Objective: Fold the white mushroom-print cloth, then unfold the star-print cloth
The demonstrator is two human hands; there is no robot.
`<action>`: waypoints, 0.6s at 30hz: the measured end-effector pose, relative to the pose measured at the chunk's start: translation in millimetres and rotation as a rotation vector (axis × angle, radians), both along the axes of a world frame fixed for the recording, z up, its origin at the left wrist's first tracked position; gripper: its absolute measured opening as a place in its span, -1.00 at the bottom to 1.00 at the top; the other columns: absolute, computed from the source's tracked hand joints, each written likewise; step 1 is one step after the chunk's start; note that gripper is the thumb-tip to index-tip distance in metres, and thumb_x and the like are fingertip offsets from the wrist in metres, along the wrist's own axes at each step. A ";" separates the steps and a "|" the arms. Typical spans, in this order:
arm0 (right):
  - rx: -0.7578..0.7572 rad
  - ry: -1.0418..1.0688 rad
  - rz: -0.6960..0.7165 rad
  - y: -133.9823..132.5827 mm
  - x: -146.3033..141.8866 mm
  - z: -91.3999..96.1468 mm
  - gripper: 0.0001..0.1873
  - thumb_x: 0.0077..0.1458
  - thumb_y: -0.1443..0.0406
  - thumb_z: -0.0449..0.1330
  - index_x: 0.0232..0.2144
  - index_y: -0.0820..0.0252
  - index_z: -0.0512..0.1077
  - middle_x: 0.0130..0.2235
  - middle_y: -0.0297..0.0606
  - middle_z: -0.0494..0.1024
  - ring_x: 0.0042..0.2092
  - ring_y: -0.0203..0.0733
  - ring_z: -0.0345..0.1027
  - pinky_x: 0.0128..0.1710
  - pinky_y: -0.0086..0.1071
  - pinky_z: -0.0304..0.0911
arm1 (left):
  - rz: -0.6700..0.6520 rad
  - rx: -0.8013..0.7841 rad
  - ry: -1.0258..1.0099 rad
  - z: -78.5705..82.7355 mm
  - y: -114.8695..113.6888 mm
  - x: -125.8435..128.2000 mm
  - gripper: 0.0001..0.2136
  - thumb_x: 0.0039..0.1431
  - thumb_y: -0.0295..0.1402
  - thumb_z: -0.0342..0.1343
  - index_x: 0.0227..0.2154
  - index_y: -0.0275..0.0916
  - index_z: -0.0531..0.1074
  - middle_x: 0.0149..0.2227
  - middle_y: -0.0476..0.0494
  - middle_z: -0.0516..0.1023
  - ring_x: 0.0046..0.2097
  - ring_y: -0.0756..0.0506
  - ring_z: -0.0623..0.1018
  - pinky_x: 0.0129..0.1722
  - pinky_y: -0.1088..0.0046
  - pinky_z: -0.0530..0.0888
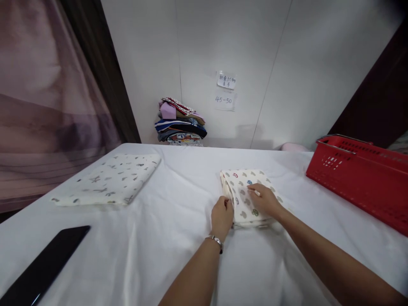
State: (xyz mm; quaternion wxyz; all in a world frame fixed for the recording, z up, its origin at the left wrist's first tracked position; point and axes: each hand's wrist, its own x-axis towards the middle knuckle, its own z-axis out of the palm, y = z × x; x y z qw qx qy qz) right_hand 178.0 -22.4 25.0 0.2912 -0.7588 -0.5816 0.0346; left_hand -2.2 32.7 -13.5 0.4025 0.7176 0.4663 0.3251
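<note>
A folded cream cloth with grey, red and blue prints (pixel 239 183) lies on the white-covered table (pixel 178 221). My left hand (pixel 222 216), with a bracelet at the wrist, is curled against the cloth's left edge, fingers closed on the fold. My right hand (pixel 264 199) rests on top of the cloth with its fingers laid fairly flat, pressing it down.
A second folded patterned cloth (pixel 111 178) lies at the left. A black flat object (pixel 44 265) sits at the near left edge. A red plastic basket (pixel 363 176) stands at the right. A pile of folded clothes (pixel 180 123) is stacked against the wall under two paper notes (pixel 225 90).
</note>
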 end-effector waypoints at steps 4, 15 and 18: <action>-0.119 0.126 0.086 13.2 -46.2 9.6 -0.64 0.14 0.08 -0.02 -0.18 0.15 0.40 -0.38 -0.32 0.51 -0.36 -0.23 0.36 -0.35 -0.42 0.17 | 0.005 -0.031 -0.043 -1.7 2.4 0.1 -0.89 0.14 -0.39 -0.06 -0.39 -0.19 0.36 -0.38 -0.08 0.52 -0.34 -0.03 0.48 -0.35 0.50 0.30; -0.189 0.031 0.018 16.9 -61.0 -1.1 -0.78 0.06 0.29 0.02 -0.26 0.14 0.42 -0.42 -0.33 0.48 -0.38 -0.25 0.29 -0.41 -0.46 0.01 | -0.012 -0.188 -0.038 -1.7 12.5 0.8 -0.74 0.00 -0.40 0.09 -0.19 -0.22 0.35 -0.40 -0.06 0.52 -0.33 -0.04 0.50 -0.33 0.50 0.34; -0.100 0.127 -0.011 14.5 -59.4 -7.8 -0.74 0.06 0.30 0.00 -0.22 0.12 0.41 -0.41 -0.37 0.48 -0.37 -0.26 0.29 -0.37 -0.46 0.06 | -0.016 -0.198 -0.008 -2.7 13.9 1.3 -0.69 -0.03 -0.43 0.09 -0.16 -0.22 0.33 -0.38 -0.07 0.52 -0.31 -0.06 0.51 -0.32 0.49 0.34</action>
